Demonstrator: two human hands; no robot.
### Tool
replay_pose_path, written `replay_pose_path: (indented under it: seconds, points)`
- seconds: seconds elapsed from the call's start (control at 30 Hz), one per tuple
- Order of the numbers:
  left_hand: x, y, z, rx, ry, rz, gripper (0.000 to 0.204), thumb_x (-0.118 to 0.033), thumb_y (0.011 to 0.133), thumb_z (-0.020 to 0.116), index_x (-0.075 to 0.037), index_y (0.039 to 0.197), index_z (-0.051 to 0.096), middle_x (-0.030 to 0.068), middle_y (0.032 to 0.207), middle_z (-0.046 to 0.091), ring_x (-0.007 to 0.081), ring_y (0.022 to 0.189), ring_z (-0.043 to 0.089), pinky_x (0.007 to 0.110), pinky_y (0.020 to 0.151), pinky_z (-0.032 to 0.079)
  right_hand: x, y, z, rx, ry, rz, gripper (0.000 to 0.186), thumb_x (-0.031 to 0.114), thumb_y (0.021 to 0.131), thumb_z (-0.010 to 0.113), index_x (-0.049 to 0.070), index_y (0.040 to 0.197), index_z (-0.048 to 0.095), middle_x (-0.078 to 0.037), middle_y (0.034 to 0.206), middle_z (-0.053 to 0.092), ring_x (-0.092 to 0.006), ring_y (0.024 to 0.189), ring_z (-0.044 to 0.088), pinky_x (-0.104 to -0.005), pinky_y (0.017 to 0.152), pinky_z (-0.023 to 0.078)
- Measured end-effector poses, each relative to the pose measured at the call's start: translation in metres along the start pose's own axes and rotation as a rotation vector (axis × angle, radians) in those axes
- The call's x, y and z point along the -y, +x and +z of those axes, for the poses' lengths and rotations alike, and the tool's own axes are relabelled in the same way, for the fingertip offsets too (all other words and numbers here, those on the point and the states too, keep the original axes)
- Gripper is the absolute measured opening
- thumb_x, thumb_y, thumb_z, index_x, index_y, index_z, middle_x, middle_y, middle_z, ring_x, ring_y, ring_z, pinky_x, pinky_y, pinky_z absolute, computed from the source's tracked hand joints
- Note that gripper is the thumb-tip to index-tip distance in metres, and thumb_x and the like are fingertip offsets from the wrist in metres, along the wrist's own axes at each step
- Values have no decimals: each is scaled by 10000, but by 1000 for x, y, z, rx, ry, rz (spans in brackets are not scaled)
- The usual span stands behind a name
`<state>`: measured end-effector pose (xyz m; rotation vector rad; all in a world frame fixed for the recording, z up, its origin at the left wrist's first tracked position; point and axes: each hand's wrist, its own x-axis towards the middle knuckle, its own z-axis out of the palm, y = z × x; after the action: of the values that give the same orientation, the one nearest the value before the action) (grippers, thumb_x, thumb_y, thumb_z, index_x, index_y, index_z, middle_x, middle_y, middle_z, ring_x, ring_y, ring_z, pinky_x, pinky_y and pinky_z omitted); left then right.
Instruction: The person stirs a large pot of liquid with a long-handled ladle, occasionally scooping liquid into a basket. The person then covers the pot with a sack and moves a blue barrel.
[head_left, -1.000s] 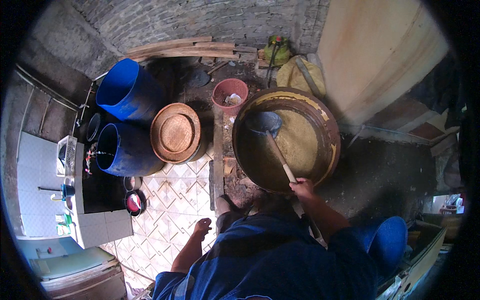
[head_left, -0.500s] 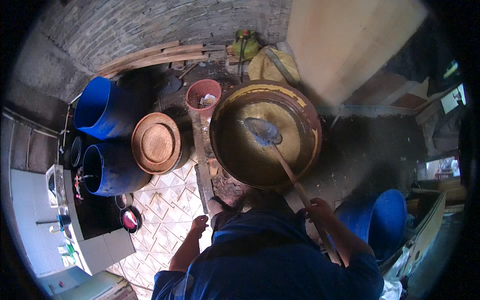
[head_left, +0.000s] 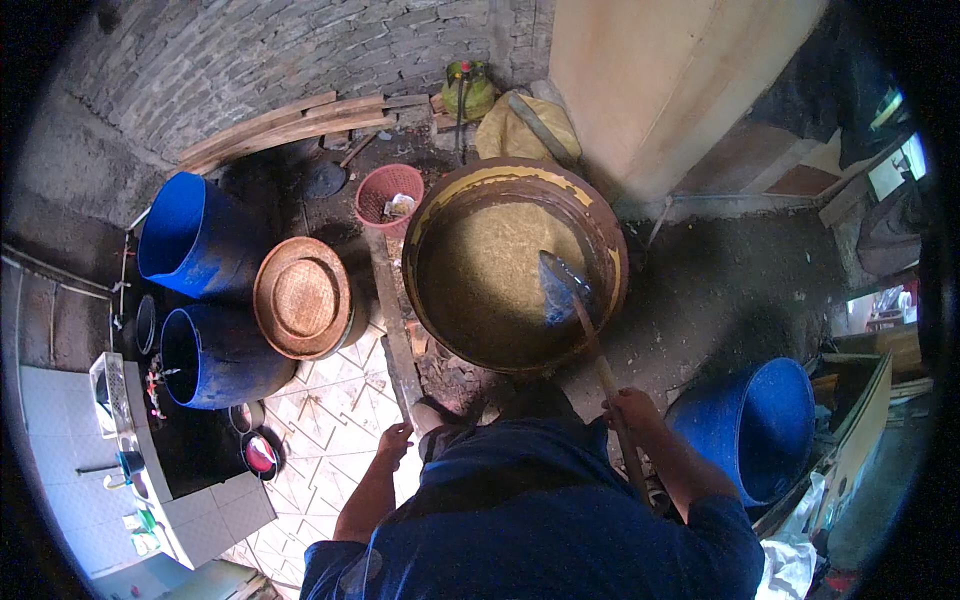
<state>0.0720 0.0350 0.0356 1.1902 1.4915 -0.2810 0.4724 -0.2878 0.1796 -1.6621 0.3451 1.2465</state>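
Observation:
My right hand (head_left: 632, 411) is closed round the wooden handle of a long-handled skimmer (head_left: 566, 290). Its wide round head is tilted up on edge over the right part of a big, deep brown pan (head_left: 617, 240), and I cannot tell whether it touches the contents. Inside the pan lies a yellowish-tan, grainy-looking mass or liquid (head_left: 500, 250), with yellow residue along the far inner rim. My left hand (head_left: 396, 442) hangs by my left side, fingers loosely curled, with nothing visible in them.
Two blue drums (head_left: 190, 235) and a round woven tray (head_left: 303, 297) stand left. A pink basket (head_left: 388, 195) and green gas cylinder (head_left: 470, 95) are beyond the pan's left. Another blue drum (head_left: 775, 430) sits at right. Patterned tiles (head_left: 330, 430) cover the left floor.
The skimmer's head has moved right across the pan and turned from lying flat to standing on edge. My right hand still grips the handle; my left hand has hardly moved.

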Motion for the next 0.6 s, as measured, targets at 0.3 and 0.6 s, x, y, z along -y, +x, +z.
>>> replay_pose_path:
  seconds: [0.3,0.6]
  points:
    - [44,-14,-11,-32,-66,-103,417,-326,887,590,-76,1221,581,75,1047,651,187,826,666,324,607,479,33,114,5,-256,-449,-206,283,121,826,638,-6,1044,511,-122,759,597,-183,593,592,-341,489,490]
    - [79,-22,-6,-66,-166,-131,452,-334,893,599,-72,1259,566,76,1096,655,194,865,676,332,631,497,66,206,65,-384,-820,-286,213,213,834,676,43,926,587,-173,825,640,-343,784,660,-442,668,532]
